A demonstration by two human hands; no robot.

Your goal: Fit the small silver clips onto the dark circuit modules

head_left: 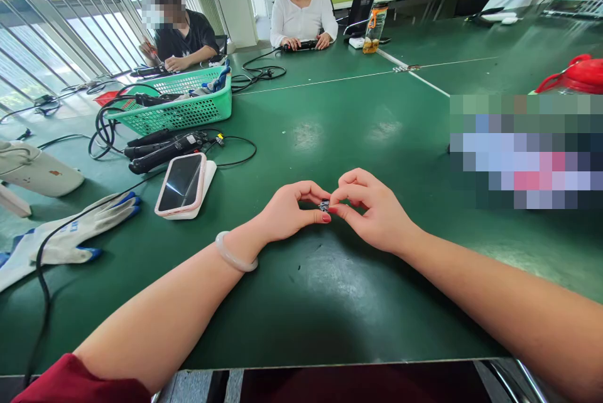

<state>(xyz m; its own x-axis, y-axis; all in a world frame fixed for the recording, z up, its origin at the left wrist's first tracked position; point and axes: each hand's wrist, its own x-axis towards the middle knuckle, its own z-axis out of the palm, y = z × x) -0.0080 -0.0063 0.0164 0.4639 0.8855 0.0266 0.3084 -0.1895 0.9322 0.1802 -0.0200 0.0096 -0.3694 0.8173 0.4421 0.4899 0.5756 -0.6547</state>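
A small black-and-silver piece point(324, 205), too small to name, sits between my two hands above the green table. My left hand point(296, 209) pinches it between thumb and fingers from the left. From the right, my right hand point(365, 207) closes its thumb and index finger at the piece's other side, and the fingertips of both hands meet there. The right fingers partly hide the piece. Nearest to the left hand is a pink-cased phone point(183, 182), lying on a white object point(206, 193).
On the left lie black corded tools point(164, 149), a green plastic basket point(176, 115) and a white-and-blue glove point(85, 230) with a cable across it. A bottle point(374, 29) stands far back. A red object point(577, 75) lies at right. People sit across the table point(301, 302).
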